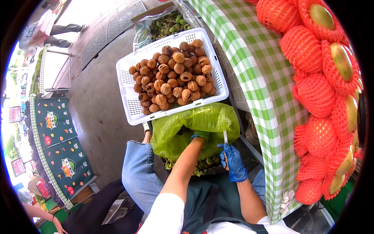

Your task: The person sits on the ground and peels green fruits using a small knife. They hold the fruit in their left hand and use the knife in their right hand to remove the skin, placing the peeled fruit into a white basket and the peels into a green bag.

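Note:
My left hand (202, 134) reaches into a green mesh bag (214, 117); a blue glove cuff shows at the wrist, but the fingers are hidden. In a blue glove, my right hand (233, 162) grips a knife (225, 137) with a wooden handle and its narrow metal blade pointing away from me, beside the bag. Beyond the bag, a white plastic basket (124, 102) holds a heap of brown walnuts (172, 74), some with dark patches. Under the bag's near side lie green husk pieces (209, 163) in a dark container, between my knees.
A plastic-lined box (169, 26) of green husks stands behind the basket. At right, a table with a green checked cloth (257, 58) carries fruit in red foam nets (315, 96). At left are a printed stall front (60, 140) and a person's arm (43, 215). Another person (43, 32) carries a box at upper left.

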The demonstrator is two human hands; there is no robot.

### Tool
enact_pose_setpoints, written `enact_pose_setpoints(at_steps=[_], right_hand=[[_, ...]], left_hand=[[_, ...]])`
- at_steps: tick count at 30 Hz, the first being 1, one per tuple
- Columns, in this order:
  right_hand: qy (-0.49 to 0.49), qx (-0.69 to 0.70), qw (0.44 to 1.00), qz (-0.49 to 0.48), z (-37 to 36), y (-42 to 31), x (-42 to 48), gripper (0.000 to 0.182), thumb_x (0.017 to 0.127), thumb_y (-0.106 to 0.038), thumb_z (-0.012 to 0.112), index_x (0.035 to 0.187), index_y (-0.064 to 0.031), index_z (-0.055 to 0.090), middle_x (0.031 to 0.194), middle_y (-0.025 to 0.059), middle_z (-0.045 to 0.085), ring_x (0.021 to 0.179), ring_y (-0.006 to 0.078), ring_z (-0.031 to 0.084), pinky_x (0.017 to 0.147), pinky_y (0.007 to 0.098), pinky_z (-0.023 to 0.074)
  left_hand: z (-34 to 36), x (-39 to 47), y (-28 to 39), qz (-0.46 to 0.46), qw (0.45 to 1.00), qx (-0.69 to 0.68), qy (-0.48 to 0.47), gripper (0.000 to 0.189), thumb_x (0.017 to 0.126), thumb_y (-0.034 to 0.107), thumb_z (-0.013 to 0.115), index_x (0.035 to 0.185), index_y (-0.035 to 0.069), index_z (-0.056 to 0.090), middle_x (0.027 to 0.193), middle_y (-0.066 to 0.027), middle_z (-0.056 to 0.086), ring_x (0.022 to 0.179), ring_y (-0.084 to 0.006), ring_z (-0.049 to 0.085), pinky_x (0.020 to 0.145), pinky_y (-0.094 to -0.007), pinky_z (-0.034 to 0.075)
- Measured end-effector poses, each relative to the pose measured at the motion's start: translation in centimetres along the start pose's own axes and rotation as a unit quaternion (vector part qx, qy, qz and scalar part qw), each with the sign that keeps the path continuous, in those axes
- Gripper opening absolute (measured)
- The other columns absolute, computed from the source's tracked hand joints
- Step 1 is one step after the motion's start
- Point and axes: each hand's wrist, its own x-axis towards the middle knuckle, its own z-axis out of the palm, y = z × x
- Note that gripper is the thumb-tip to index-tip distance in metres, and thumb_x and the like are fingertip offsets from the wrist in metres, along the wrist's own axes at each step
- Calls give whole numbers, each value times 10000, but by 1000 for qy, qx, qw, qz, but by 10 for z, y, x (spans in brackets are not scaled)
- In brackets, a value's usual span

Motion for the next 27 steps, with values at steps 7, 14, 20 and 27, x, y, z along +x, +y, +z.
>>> enact_pose_setpoints(at_steps=[7,14,20,27], right_hand=[[0,-17,1000,4,3,2,1,264,949,-274,465,1020,-47,581,554,-23,444,395,47,378,359,193,309],[-19,-16,1000,0,-3,6,-2,291,943,-307,473,1030,-48,574,556,-24,444,400,50,385,366,197,317],[-78,76,988,110,5,4,-13,394,937,-396,448,1075,-38,538,566,-29,399,423,66,358,382,208,313],[-247,136,938,204,14,30,-59,443,949,-424,396,1088,-19,507,554,-24,354,413,81,306,370,219,299]], left_hand=[[-23,7,-9,-4,999,-17,-46,419,800,386,535,1079,79,591,1117,-142,585,1024,-325,532,840,-441,417],[-27,-5,1,-7,998,26,58,397,793,379,546,1046,79,608,1088,-137,600,997,-330,541,819,-448,425],[-139,-56,49,-163,954,-229,-105,445,830,411,538,1097,56,572,1048,-107,617,946,-250,576,755,-342,467],[-224,-180,75,-286,601,-739,-105,651,864,608,385,1205,62,481,948,-107,627,577,-118,537,470,-234,439]])
